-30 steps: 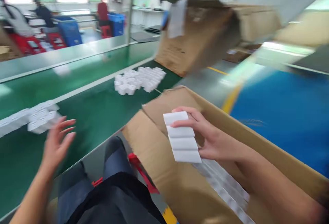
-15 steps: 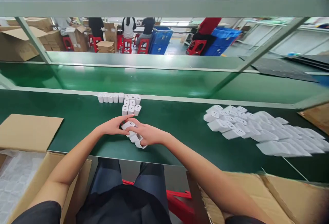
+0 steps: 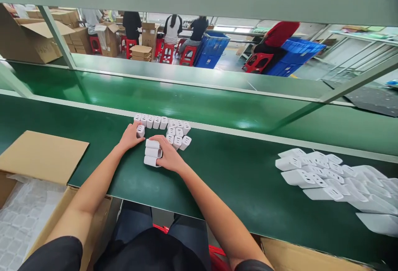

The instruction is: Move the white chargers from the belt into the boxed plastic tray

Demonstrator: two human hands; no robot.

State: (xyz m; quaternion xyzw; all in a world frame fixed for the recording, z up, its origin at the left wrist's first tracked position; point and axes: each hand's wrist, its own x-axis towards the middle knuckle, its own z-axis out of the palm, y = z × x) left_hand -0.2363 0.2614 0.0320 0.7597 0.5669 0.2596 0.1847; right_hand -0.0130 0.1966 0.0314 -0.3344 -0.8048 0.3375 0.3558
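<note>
Left of the frame's centre, the left hand [image 3: 129, 137] has its fingers closed around one white block [image 3: 141, 130] on the green tabletop [image 3: 217, 171], just below a row of white blocks [image 3: 153, 122]. Just beside it, the right hand's [image 3: 167, 155] fingers grip a stack of three white blocks [image 3: 152, 152], and a larger spread of blocks [image 3: 336, 177] lies at the right.

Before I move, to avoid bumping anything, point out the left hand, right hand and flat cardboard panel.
Left hand [image 3: 128, 137]: head view, back of hand.
Right hand [image 3: 170, 155]: head view, back of hand.
Flat cardboard panel [image 3: 43, 157]: head view, upper face.
</note>
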